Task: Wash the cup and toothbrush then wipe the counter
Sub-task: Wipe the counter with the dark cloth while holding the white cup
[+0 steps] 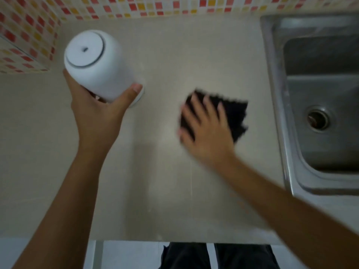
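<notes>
With the left hand (97,113) clamped on the upturned white cup (97,65) at upper left, lifted off the counter (155,181), the right hand (206,131), fingers spread, should press the dark cloth (236,115) flat, sweeping overlapping strokes toward the sink (272,94)

I can read no text, label, brand or number anywhere here; nothing in my hands or on the counter bears lettering.

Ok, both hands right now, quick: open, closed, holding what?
Left hand: closed around the white cup, lifted.
Right hand: open, flat on the dark cloth.
</notes>
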Available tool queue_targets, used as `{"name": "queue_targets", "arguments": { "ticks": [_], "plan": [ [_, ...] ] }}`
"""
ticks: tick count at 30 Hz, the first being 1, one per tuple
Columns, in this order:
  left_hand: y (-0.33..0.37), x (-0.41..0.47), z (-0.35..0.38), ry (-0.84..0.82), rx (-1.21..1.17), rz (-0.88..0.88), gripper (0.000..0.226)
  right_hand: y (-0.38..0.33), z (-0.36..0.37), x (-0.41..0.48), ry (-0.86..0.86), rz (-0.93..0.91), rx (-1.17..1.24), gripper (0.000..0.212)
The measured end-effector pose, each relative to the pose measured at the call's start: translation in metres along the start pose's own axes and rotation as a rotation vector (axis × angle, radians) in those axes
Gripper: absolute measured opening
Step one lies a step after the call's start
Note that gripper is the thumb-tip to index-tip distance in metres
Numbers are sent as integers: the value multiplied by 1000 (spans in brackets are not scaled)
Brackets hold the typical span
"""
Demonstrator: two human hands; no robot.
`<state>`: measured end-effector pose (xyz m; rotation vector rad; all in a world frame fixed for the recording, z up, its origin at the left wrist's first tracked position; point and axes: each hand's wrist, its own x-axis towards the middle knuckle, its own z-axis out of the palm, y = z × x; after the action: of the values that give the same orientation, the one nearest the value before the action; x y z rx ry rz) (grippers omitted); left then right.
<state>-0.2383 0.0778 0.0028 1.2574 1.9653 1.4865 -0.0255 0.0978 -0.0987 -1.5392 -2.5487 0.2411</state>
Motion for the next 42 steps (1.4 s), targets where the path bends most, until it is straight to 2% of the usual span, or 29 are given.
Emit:
{"name": "queue_targets", "arguments": {
  "ticks": [4,6,8,11,14,17,20,23,26,28,31,35,38,42],
  "plan": [
    [2,12,0,53,38,10,97,-67,-2,-93,-210,-337,96,60],
    [0,12,1,69,62,15,94,-63,3,-78,-225,-430,124,57],
    [-5,9,1,77,65,9,92,-51,11,-31,-145,-438,92,54],
    [-14,2,-3,75,60,-9,92,-25,21,73,-14,-272,8,54],
    [-19,-3,-10,48,63,-29,94,1,9,172,-93,-73,-12,59],
    [-19,-7,-15,34,81,-21,93,5,6,212,-147,63,-17,60],
    [-16,-8,-13,35,82,-31,96,-16,11,173,-104,45,-4,61],
    [-9,-6,-6,48,58,-20,95,-47,10,62,-35,-53,72,58],
    [1,2,4,27,46,0,95,-49,-9,-87,-180,-199,59,61],
    [6,9,7,13,45,12,96,-17,-21,-135,-192,-199,27,64],
    [7,16,10,8,38,26,96,42,-25,-112,-162,-79,-42,62],
    [3,10,20,-1,0,18,95,103,-26,-23,-28,163,-125,58],
    [4,-5,26,-3,-13,10,93,112,-22,30,-11,275,-110,61],
    [7,-18,21,10,-23,1,92,86,-15,41,3,392,-77,64]
  ]
}}
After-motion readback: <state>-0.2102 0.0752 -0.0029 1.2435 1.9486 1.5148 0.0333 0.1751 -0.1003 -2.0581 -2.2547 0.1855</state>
